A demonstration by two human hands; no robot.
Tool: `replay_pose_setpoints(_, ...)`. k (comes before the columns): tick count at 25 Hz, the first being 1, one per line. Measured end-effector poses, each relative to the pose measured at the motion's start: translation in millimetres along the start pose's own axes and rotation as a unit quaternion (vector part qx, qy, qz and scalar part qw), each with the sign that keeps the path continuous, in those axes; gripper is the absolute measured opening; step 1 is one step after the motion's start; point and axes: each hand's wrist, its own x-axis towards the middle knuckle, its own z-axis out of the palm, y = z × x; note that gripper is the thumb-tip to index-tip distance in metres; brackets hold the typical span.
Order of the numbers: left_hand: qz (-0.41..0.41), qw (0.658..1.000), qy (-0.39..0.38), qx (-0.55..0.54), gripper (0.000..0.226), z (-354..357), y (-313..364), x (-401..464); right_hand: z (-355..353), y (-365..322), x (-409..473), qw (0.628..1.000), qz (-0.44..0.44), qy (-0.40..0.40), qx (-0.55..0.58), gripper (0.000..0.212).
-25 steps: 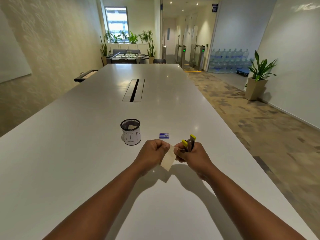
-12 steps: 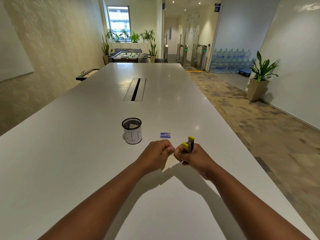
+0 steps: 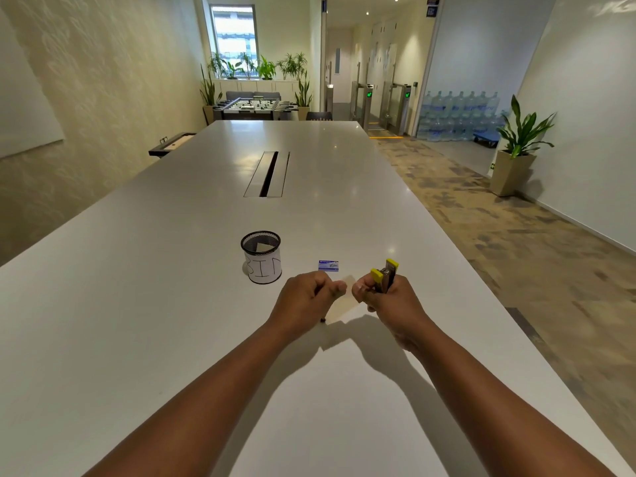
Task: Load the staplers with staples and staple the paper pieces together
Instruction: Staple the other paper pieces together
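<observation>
Setting: I am standing at a long white bench [image 3: 172, 304] in an office hall, with a foosball table [image 3: 254, 106] and potted plants at the far end.
Left hand: I am holding my left hand [image 3: 304, 297] just above the bench, fingers [image 3: 335, 290] curled and pinching the left edge of the paper pieces [image 3: 342, 301].
Right hand: I am gripping the stapler [image 3: 383, 278] in my right hand [image 3: 389, 301], fingers wrapped round its body, yellow-tipped ends pointing up and away from me.
Key relation: the paper is lying between my two hands, its long axis running from near-left to far-right; its right edge is reaching toward the stapler's lower end, which my right hand is hiding, so I cannot tell whether the paper is already in the mouth.
Judgement: I am probably lining paper and stapler up for a press.
Nearby: a staple box [image 3: 328, 265] is lying just beyond my hands; a mesh cup marked BIN [image 3: 261, 258] is standing to its left.
</observation>
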Motion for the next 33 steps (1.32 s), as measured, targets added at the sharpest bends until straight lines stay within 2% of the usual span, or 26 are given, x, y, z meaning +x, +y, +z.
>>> replay_pose_setpoints(3,-0.046,0.995,-0.031,-0.078,0.029,0.8,-0.7,2.4,-2.9,-1.8,3.2,1.0,-0.007,0.013,0.017,0.022)
replay_pose_setpoints(10,-0.082,0.993,0.043,-0.072,0.052,1.2,0.7,4.1,-1.1,0.8,5.2,0.999,-0.003,0.01,0.042,0.024)
replay_pose_setpoints(13,-0.091,0.987,0.071,-0.113,0.061,2.3,2.9,4.2,3.3,5.2,5.1,0.998,0.003,0.006,0.064,0.025)
replay_pose_setpoints(16,-0.095,0.975,0.056,-0.193,0.048,1.6,3.7,3.0,2.4,7.4,7.3,0.996,0.007,0.019,0.091,0.027)
replay_pose_setpoints(18,-0.11,0.973,0.034,-0.202,0.04,1.4,1.5,2.7,1.1,7.4,9.3,0.995,0.008,0.029,0.094,0.027)
replay_pose_setpoints(21,-0.14,0.966,0.048,-0.214,0.043,3.1,-0.8,2.2,3.1,8.9,10.6,0.995,0.008,0.027,0.095,0.026)
replay_pose_setpoints(25,-0.21,0.939,0.116,-0.245,0.055,-3.3,1.1,2.0,-1.5,14.3,11.1,0.989,0.035,0.052,0.135,0.024)
replay_pose_setpoints(28,-0.224,0.917,0.02,-0.33,0.059,-1.4,5.1,-1.9,-1.6,17.8,11.1,0.984,0.055,0.068,0.157,0.019)
replay_pose_setpoints(30,-0.229,0.905,-0.022,-0.359,0.042,4.3,7.3,-2.2,1.6,17.7,11.2,0.983,0.064,0.065,0.158,0.016)
replay_pose_setpoints(33,-0.234,0.902,0.002,-0.362,0.012,6.2,8.6,0.7,2.7,16.6,11.5,0.983,0.067,0.048,0.162,0.016)
